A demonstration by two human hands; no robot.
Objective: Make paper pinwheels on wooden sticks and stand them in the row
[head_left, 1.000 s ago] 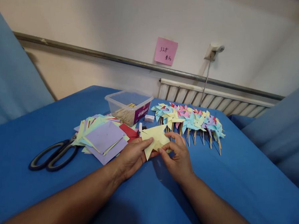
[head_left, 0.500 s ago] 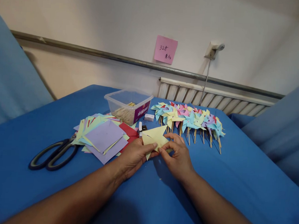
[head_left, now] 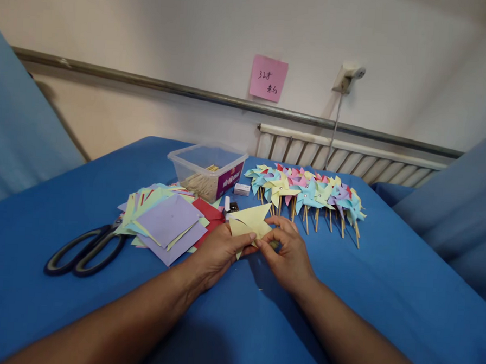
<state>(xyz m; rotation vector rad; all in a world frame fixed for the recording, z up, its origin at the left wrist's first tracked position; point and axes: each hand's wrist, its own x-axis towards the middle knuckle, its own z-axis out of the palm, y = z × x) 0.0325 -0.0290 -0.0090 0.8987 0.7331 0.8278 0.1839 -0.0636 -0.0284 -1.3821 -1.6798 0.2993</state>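
Note:
A pale yellow paper sheet [head_left: 249, 219], cut and partly folded, is held between both hands above the blue table. My left hand [head_left: 222, 250] grips it from the left, thumb on top and fingers underneath. From the right, my right hand [head_left: 286, 250] pinches the paper near its centre, its thumb and fingertips close to the left thumb. Just behind the paper, a small open box [head_left: 231, 207] with dark contents is partly covered by it. Left of my left hand lies a heap of coloured paper squares [head_left: 170, 221], a lilac one on top.
Black-handled scissors [head_left: 87, 250] lie at the left, blades under the papers. A clear plastic tub [head_left: 206, 172] of wooden sticks and a small white box [head_left: 241, 189] stand behind. Several finished paper pinwheels [head_left: 307, 195] on sticks lie at the back right, before a radiator [head_left: 350, 155].
Both hands keep nearly the same hold on the yellow paper. The whole view has shifted very slightly; nothing was picked up or let go.

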